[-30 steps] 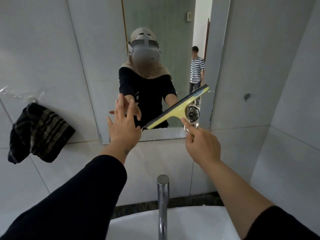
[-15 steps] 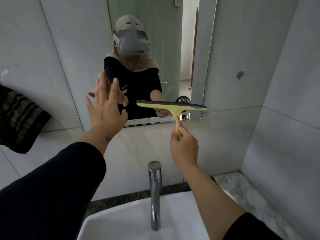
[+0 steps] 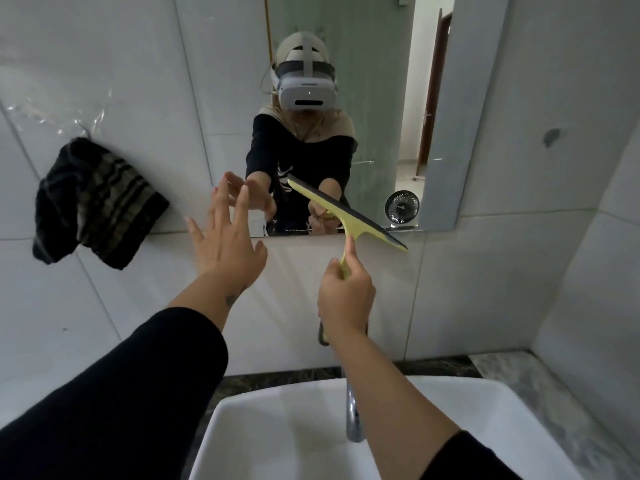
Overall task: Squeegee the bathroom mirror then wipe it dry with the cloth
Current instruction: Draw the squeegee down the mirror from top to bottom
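The bathroom mirror (image 3: 374, 98) hangs on the tiled wall straight ahead. My right hand (image 3: 344, 296) grips the handle of a yellow squeegee (image 3: 346, 216), whose dark blade slants down to the right across the mirror's lower edge. My left hand (image 3: 227, 242) is raised with fingers spread, its fingertips at the mirror's bottom left corner, holding nothing. A dark striped cloth (image 3: 93, 206) hangs on the wall well to the left of the mirror.
A white basin (image 3: 277, 427) sits below my arms, its chrome tap (image 3: 353, 417) partly hidden behind my right forearm. A marble counter (image 3: 540, 386) runs to the right. A side wall closes in on the right. A small fan (image 3: 401, 206) shows in the mirror.
The squeegee blade has tilted from level to slanting down-right and has dropped to the mirror's lower edge. My left hand has lowered slightly. The view has swung back left, showing the whole cloth again.
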{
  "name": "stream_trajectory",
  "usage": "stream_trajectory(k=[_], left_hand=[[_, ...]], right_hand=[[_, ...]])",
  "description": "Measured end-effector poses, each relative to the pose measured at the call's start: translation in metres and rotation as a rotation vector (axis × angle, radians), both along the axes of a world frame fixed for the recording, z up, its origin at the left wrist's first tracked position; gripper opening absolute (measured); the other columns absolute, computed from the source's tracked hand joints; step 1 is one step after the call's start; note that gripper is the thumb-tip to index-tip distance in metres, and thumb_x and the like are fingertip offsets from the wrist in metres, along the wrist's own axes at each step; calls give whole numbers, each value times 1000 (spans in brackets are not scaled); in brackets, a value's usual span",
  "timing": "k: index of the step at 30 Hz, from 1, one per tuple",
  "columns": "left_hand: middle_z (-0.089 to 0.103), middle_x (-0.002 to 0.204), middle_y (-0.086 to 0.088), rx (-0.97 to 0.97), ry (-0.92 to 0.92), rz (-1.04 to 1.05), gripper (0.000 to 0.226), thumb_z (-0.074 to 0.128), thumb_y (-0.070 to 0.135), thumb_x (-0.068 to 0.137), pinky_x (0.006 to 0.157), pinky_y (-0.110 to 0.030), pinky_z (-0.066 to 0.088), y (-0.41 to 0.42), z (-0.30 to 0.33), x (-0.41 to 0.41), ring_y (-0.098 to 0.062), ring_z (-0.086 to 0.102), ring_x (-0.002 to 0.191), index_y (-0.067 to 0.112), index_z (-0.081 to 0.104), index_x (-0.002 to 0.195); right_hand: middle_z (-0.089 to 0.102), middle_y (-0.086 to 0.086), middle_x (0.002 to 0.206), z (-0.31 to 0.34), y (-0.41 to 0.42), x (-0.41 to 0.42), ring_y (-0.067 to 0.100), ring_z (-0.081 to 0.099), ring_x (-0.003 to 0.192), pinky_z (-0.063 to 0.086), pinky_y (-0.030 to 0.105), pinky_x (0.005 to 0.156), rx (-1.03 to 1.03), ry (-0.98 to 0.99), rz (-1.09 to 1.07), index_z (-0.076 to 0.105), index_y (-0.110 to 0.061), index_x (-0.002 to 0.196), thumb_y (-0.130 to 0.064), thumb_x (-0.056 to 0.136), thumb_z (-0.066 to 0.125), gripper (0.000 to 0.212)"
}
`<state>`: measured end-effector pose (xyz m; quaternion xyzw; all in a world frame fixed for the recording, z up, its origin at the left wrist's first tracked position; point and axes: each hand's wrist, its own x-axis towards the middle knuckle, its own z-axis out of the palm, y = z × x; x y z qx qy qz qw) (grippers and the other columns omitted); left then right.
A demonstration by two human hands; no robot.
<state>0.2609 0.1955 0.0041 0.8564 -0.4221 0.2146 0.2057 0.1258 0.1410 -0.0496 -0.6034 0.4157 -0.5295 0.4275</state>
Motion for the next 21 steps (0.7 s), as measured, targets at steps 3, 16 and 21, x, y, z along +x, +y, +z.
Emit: stream_trajectory(k=[3,16,21], left_hand=[[-19,158,-4,0,-16,18,86,54,29,88,115,-59,3,10,-1,5,-24,-3,146,23,-5,150],[-17,158,2,93,-12,-23,84,49,22,90,117,-54,0,40,-19,19,-16,-11,146,28,-10,149],[-5,160,3,167,74,-79,79,50,24,91,117,-50,3,37,-34,7,-16,-1,147,27,-2,150]], right_hand=[[53,-10,59,3,12,15,6,43,46,36,10,39,11,-8,5,39,-32,143,-15,98,45,48],[59,5,72,-2,48,45,19,56,70,39,26,61,-182,344,96,32,-32,147,-19,97,42,52],[62,8,87,-5,44,32,20,49,74,37,29,63,-274,569,129,28,-36,148,-21,98,40,54]])
